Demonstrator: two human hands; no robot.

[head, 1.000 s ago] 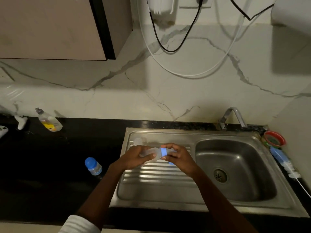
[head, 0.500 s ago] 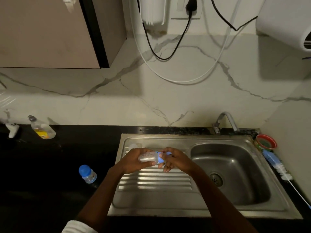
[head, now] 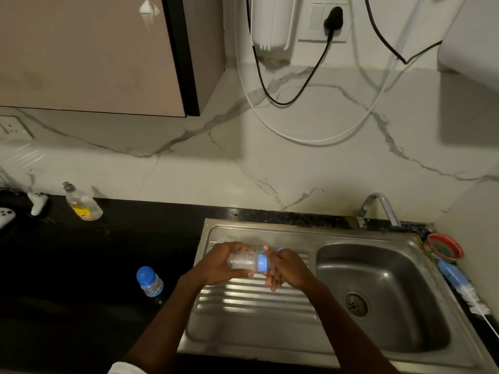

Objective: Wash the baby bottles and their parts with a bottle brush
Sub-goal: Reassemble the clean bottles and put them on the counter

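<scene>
Head view looked down on a steel sink [head: 270,230] set in a black counter [head: 81,265], with a tap [head: 378,203] at the back edge over the bowl. Along the sink's right rim lay a blue bottle brush [head: 456,279], bristles toward the near side, and just behind it sat a small red-rimmed strainer [head: 445,245]. On the counter to the left stood a second baby bottle [head: 149,282] with its blue cap on, well apart from the sink, and farther back a dish soap bottle [head: 83,205] leaned near the wall. Over the ribbed drainboard, the left hand [head: 218,265] was wrapped around a clear baby bottle [head: 243,261] held sideways. The right hand [head: 286,268] gripped its blue collar [head: 262,261]. What was inside the bottle I could not tell.
</scene>
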